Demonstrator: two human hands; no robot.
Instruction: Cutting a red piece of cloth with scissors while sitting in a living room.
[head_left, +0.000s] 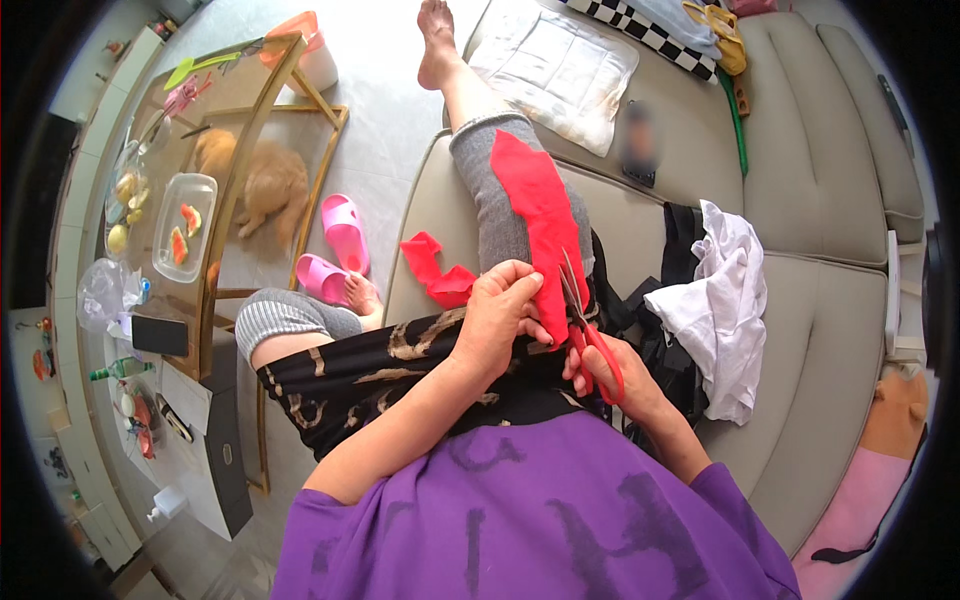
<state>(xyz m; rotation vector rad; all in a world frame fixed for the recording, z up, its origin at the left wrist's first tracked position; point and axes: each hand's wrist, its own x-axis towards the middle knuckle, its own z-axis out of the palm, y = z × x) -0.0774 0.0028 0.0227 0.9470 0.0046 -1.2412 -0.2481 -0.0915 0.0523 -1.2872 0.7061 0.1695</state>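
Note:
A long piece of red cloth (536, 199) lies along my outstretched leg, over a grey knitted legging. My left hand (499, 307) pinches its left edge near the lower end. In my right hand (619, 375) are red-handled scissors (600, 364), fingers in the loops. Their metal blades are parted and point away from me, at the right edge of the cloth's lower part; whether cloth lies between them I cannot tell clearly. A separate curled red strip (435, 274) rests on the sofa, to the left of my leg.
A grey sofa (802, 150) bears a white quilted pad (555, 71), a phone (640, 146), a white cloth (720, 307) and black straps. At left, a glass table (244, 150) holds a plastic tray (185, 225) with fruit pieces. A dog (270, 180) lies beneath; pink slippers (345, 232) sit nearby.

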